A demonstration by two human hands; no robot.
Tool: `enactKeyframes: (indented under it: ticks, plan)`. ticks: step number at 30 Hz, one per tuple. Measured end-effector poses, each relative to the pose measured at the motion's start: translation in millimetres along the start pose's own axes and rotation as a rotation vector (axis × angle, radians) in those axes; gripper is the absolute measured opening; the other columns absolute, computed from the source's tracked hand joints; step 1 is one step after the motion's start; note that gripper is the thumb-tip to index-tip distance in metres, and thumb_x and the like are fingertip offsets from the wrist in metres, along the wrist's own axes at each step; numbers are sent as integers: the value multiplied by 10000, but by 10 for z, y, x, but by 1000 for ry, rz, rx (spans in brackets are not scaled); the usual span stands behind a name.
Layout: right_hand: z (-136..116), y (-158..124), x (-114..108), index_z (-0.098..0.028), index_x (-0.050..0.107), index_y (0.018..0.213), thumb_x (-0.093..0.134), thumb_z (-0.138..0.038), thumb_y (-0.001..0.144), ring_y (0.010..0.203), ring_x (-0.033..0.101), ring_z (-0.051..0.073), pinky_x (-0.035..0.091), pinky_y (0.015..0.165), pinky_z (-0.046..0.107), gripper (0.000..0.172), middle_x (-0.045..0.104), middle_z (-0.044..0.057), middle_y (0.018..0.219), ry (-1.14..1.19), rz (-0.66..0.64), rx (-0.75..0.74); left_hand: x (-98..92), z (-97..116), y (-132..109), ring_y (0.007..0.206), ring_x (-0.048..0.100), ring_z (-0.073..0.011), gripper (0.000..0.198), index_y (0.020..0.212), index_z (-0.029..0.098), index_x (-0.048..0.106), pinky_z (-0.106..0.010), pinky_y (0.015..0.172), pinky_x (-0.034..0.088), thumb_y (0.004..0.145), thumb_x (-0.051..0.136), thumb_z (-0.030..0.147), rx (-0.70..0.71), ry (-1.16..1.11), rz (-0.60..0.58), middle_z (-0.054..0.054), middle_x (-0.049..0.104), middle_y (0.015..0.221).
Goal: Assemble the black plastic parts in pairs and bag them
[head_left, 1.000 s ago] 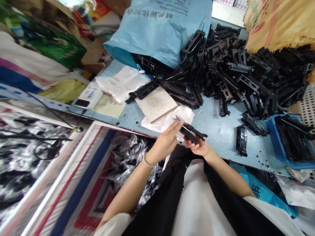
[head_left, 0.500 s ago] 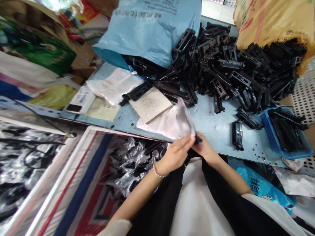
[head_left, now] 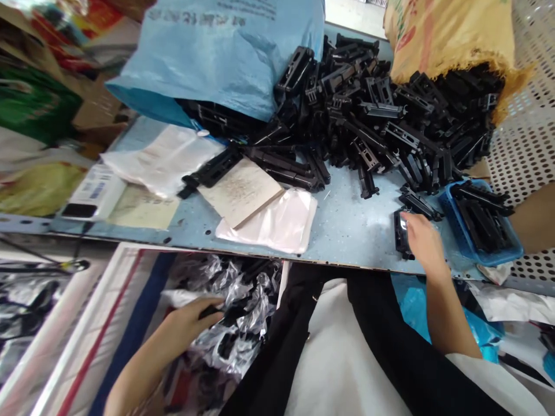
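Left hand [head_left: 186,323] pinches a dark piece [head_left: 211,312] above clear plastic bags [head_left: 234,315]. Right hand [head_left: 427,245] rests on a black part [head_left: 402,234] near the table [head_left: 347,231] edge, its grip unclear. A careless nudge could knock the part off the edge.

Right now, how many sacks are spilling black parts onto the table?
2: a blue plastic sack at the far side, a tan woven sack at far right. More may be hidden.
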State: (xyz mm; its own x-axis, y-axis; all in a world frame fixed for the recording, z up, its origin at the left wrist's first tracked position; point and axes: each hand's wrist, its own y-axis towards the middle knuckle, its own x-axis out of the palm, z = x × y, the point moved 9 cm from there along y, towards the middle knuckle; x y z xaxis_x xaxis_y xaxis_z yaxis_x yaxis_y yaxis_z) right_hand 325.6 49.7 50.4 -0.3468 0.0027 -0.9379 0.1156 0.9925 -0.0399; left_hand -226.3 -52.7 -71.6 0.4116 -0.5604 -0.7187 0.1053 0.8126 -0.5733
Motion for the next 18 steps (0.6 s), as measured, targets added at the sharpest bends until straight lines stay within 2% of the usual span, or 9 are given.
enactKeyframes:
  ticks: [2,3,5,7,10,12,14,16,18]
  plan:
    - [296,113,-11,-210,534,1465,340,-64,910,1245,590,321,527,977,486,606,527,165,1460,-238,-33,50,178,-487,215,894,766,-354,149,751,180,732,-399,829,592,698,601,226,-224,98,-64,-137,794,852]
    - [350,165,27,-237,514,1484,343,-29,880,1282,565,324,534,962,476,661,467,151,1525,-311,-68,16,220,-589,306,883,763,-374,123,699,169,706,-418,819,585,676,587,191,-282,129,-69,-157,781,804]
    - [302,247,120,-254,557,1445,355,6,855,1386,472,326,519,992,466,676,368,121,1609,-392,-117,-131,193,-519,438,906,753,-388,154,751,154,704,-444,818,568,738,559,204,-314,147,-31,-183,773,839]
    - [156,298,199,-223,651,1335,376,-4,876,1456,379,334,485,1040,480,578,351,119,1626,-438,-149,-280,-7,-152,503,933,741,-357,261,915,158,707,-439,830,552,881,494,305,-296,121,114,-174,768,957]
    - [-83,352,318,-189,705,1229,422,-31,906,1413,428,326,479,1030,485,458,466,131,1559,-462,-243,-428,-489,865,536,896,706,-260,302,974,187,668,-380,854,536,973,472,417,-51,-22,539,-107,733,952]
    - [-217,374,404,-180,712,1197,480,-62,915,1295,532,312,490,996,470,384,607,133,1416,-448,-322,-501,-620,1608,617,890,672,-229,258,946,179,661,-360,858,537,969,529,400,225,-88,674,-106,700,968]
    - [-291,384,484,-167,731,1116,546,-141,929,1150,606,304,498,955,450,265,702,138,1216,-411,-390,-545,-632,2110,768,943,648,-263,206,902,155,663,-412,891,535,921,618,355,394,-72,725,-146,680,1001]
    - [-289,396,536,-162,739,1044,566,-238,948,1049,633,301,509,907,434,212,720,140,1084,-335,-423,-530,-602,2312,972,956,638,-277,154,819,156,659,-436,907,526,919,586,249,456,-76,693,-152,677,964]
    - [-259,411,560,-169,734,1026,544,-304,961,1024,639,299,514,882,426,242,713,141,1072,-182,-416,-460,-613,2253,1152,905,641,-252,171,747,173,647,-403,874,525,897,565,189,430,-162,625,-114,679,889]
